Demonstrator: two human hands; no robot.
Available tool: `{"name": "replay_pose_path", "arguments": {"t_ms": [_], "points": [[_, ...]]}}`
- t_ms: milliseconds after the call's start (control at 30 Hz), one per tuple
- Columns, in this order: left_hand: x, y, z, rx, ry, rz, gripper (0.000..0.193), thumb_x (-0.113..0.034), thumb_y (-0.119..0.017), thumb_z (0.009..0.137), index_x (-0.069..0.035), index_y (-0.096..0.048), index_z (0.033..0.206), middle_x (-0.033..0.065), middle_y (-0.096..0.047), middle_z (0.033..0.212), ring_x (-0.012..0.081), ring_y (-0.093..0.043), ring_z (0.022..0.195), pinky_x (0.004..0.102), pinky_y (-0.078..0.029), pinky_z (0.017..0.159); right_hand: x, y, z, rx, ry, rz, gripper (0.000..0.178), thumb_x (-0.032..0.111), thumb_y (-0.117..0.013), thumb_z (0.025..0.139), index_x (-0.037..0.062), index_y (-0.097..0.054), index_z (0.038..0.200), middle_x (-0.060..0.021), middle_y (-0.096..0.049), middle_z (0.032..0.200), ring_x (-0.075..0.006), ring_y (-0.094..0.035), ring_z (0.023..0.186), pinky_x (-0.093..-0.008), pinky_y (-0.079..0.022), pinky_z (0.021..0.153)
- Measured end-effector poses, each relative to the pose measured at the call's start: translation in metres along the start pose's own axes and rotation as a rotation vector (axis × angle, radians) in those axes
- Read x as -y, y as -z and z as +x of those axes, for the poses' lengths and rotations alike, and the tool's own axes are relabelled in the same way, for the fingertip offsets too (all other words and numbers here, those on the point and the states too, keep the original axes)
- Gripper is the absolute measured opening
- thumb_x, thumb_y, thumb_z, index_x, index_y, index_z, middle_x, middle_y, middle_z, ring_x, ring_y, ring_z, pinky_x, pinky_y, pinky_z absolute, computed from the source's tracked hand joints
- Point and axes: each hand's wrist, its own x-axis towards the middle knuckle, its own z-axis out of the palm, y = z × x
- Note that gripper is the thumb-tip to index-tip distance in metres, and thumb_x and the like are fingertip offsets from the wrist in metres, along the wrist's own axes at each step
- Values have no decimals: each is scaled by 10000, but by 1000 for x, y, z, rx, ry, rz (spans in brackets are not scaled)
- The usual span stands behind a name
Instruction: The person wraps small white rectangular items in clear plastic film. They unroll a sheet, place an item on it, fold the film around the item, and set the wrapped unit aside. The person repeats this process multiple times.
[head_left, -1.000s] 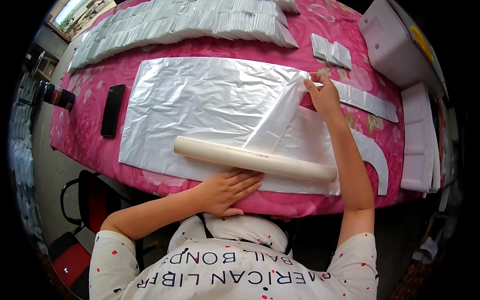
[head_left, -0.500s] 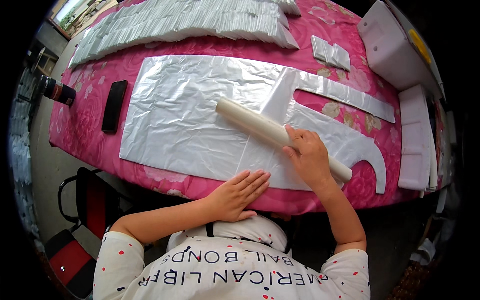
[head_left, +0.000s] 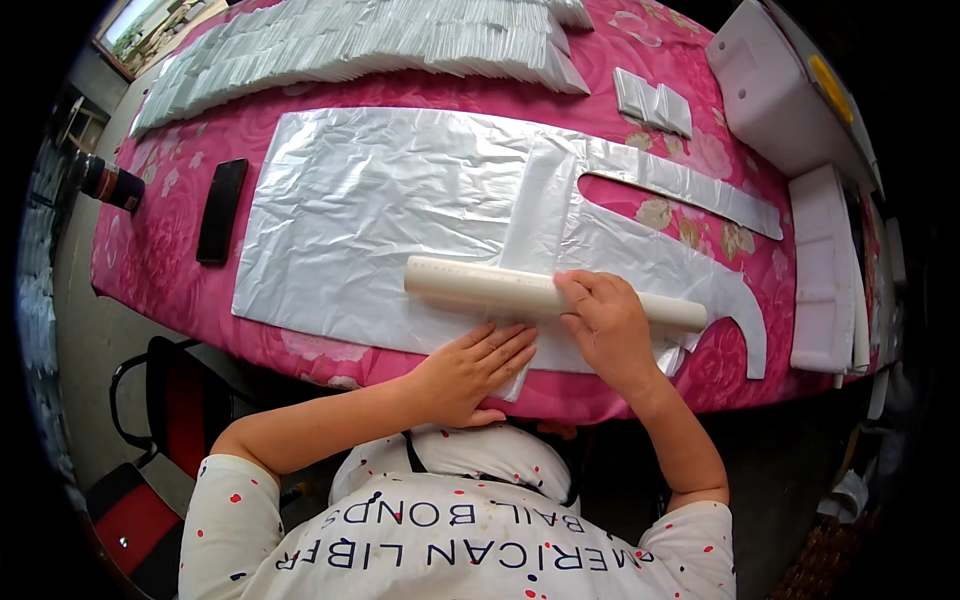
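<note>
A flat stack of white plastic carrier bags lies across the table, its cut-out handles pointing right. My right hand is wrapped round a long cream plastic pipe, which rests nearly level across the bags toward their near edge. Just left of it, my left hand lies flat on the bags' near edge, fingers stretched out and holding nothing. Between the hands, a folded strip of the top bag runs under the pipe and hangs a little past the near edge.
Rows of folded white bags line the far side of the pink flowered tablecloth. A small folded bundle sits at far right, near white foam boxes. A black phone and dark jar are left; chairs stand below.
My right hand has swung the pipe from a slant to nearly level, its left end coming nearer me. The folded strip now reaches past the near edge. My left hand stays flat.
</note>
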Motion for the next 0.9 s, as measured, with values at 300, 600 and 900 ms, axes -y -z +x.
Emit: {"name": "replay_pose_path", "arguments": {"t_ms": [300,600,900], "points": [[-31,-22,-2,-61,108,228,675,-360,-548,794,-64,-352,1368,161,-278,1445,296,-232,1356,441,-164,1095,-7,-33,58,-86,111,10,437,57,-667,697,93,-602,1127,-66,-601,1069,-266,-539,992,-386,-410,880],[-5,5,-8,56,-112,12,628,-320,-606,805,-82,-377,1339,134,-288,1444,261,-255,1349,408,-226,1092,-62,-36,116,-223,66,-144,436,50,-637,741,106,-585,1170,-95,-554,1192,-281,-485,1122,-380,-344,989],[13,0,-11,-161,-277,-5,416,-125,-541,803,-32,-507,1207,136,-473,1301,259,-443,1222,380,-369,1009,-11,-32,25,269,296,258,519,-85,-512,652,28,-569,1155,-125,-512,1265,-307,-444,1210,-383,-388,988]]}}
